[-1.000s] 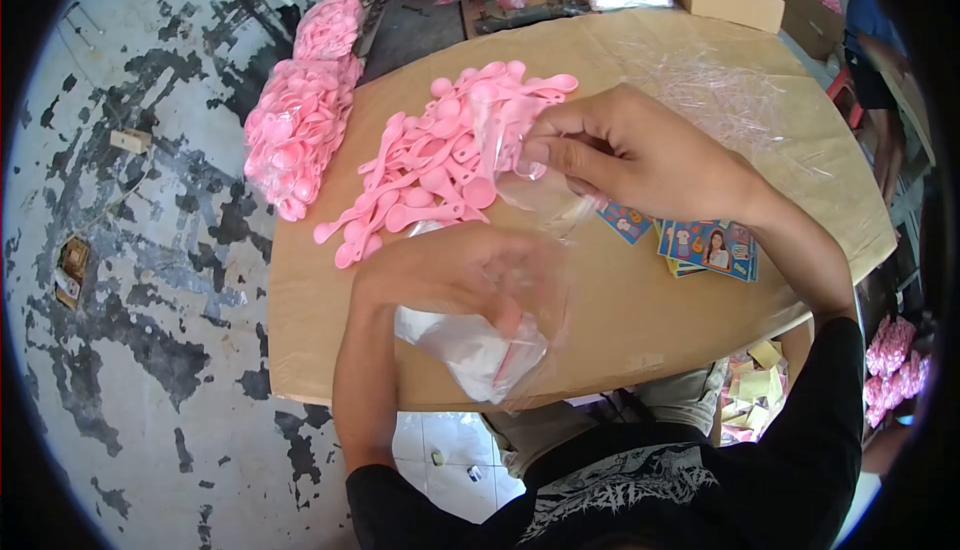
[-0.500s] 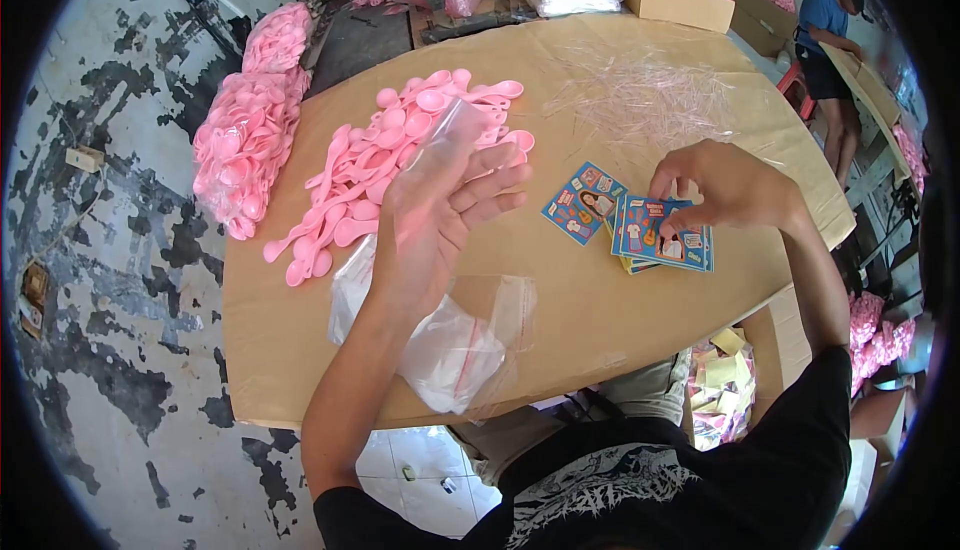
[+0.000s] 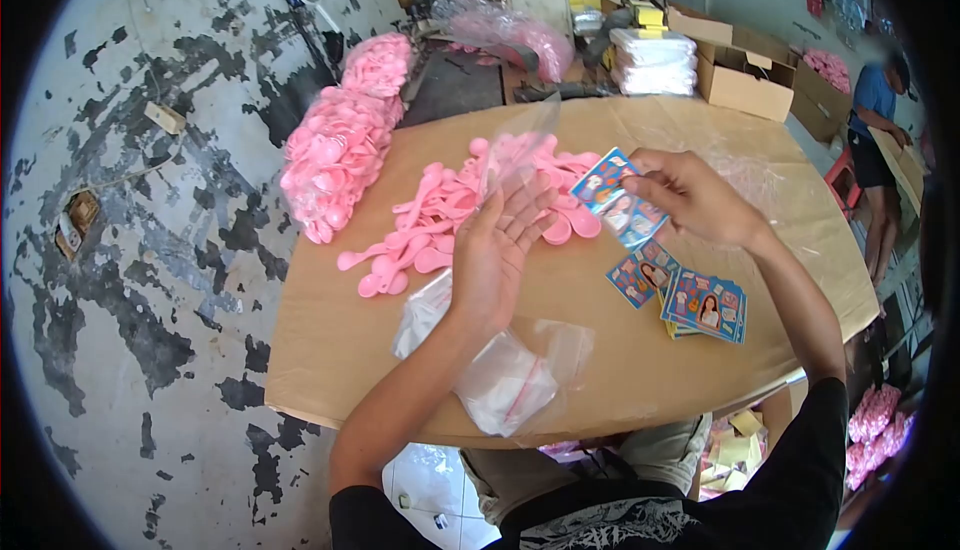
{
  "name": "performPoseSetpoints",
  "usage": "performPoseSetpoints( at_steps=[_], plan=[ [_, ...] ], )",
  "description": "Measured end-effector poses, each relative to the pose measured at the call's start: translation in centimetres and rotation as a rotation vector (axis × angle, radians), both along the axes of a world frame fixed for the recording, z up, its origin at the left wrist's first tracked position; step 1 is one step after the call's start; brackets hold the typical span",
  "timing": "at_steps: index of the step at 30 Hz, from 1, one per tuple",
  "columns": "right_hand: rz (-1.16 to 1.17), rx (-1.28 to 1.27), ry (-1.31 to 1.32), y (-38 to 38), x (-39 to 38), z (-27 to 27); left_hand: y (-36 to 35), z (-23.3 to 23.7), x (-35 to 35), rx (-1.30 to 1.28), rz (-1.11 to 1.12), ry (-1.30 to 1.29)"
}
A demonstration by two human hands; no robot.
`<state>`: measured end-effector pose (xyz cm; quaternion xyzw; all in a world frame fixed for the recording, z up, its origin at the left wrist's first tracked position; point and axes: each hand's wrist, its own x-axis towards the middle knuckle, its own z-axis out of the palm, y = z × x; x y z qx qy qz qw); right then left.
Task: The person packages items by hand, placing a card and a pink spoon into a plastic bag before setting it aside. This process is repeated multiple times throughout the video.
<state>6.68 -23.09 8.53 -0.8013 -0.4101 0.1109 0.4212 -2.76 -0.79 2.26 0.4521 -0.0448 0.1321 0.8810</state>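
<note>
My right hand (image 3: 690, 195) pinches a blue printed card (image 3: 615, 200) between thumb and fingers, raised above the table. Below it lies a stack of similar cards (image 3: 708, 305), with another blue card (image 3: 640, 275) beside the stack. My left hand (image 3: 495, 260) is palm up, its fingers fairly straight, and a clear plastic bag (image 3: 522, 145) stands up from it, held near the thumb. Behind that hand spreads a loose pile of pink spoons (image 3: 440, 205). A bundle of clear bags (image 3: 510, 385) lies under my left forearm, partly hidden.
Bagged pink spoons (image 3: 340, 165) stand at the table's left edge. Thin clear plastic strips (image 3: 745, 175) lie at the back right of the table (image 3: 330, 360). Beyond it are a stack of white packs (image 3: 652, 62) and a cardboard box (image 3: 745, 85). Another person (image 3: 878, 120) works at far right.
My right hand has lifted a card off the stack and moved it left toward the bag. The left hand still holds the bag. The view has shifted, so the table appears lower and further right.
</note>
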Motion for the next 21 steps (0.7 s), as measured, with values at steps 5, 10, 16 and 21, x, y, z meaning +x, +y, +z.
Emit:
performPoseSetpoints(
  at_steps=[5, 10, 16, 21],
  plan=[
    [0.128, 0.119, 0.098, 4.3, -0.3, -0.4, -0.1, 0.6, -0.1, 0.022, -0.015, -0.012],
    [0.104, 0.185, 0.062, 5.5, -0.2, -1.2, 0.6, 0.5, 0.0, 0.072, -0.049, -0.057],
    [0.099, 0.268, 0.083, 5.2, 0.2, -1.6, 0.8, 0.2, 0.3, 0.097, 0.004, -0.062],
    [0.1, 0.212, 0.035, 5.3, -0.5, -1.5, 0.1, 0.2, 0.3, 0.144, -0.054, -0.086]
  ],
)
